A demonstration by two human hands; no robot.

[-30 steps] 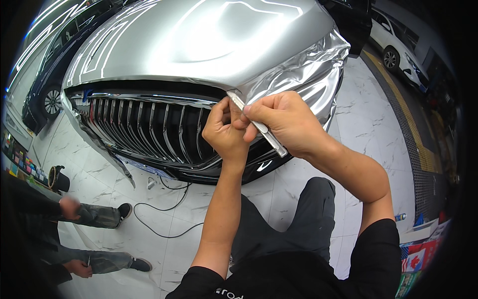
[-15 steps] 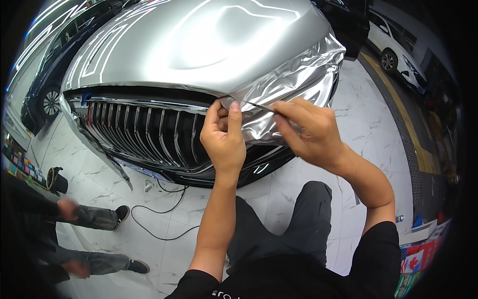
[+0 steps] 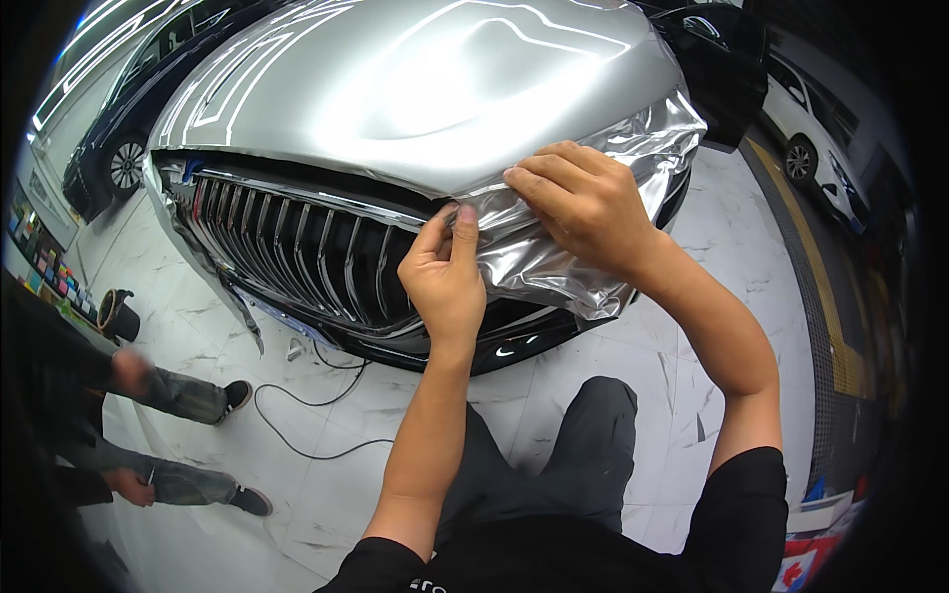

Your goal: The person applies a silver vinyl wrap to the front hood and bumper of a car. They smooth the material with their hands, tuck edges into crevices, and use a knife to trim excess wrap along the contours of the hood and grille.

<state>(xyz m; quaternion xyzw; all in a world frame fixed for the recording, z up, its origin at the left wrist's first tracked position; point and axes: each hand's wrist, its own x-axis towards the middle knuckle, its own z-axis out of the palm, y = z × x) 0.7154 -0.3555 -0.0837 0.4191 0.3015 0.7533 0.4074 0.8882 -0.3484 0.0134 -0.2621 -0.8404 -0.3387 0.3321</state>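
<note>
The silver film [image 3: 539, 262] lies over the front corner of the car, smooth above and bunched into creases just right of the grille. My left hand [image 3: 445, 272] has thumb and fingertips brought together on its edge at the grille's upper corner, apparently pinching a small fold. My right hand [image 3: 591, 203] is half curled over the film just above, fingertips touching near the hood's [image 3: 415, 109] lower edge; the thumb is hidden, so I can't tell whether anything sits under the palm. If I drag unevenly between the two, I judge the film could stretch thin or tear at that corner, and the folds might press in as set creases. A slip of the pinch could let the edge snap back and stick to itself, or catch on the chrome strip [image 3: 341, 195]. Close by, the grille [image 3: 316, 247] crowds my left knuckles, and the black bumper [image 3: 519, 341] juts out between the film and my knees [image 3: 593, 430]. Further out, a cable [image 3: 297, 440] loops across the floor [image 3: 682, 425] where a foot could snag, and a co-worker's legs [image 3: 188, 484] take up the left side near a dark bucket [image 3: 119, 318].
</note>
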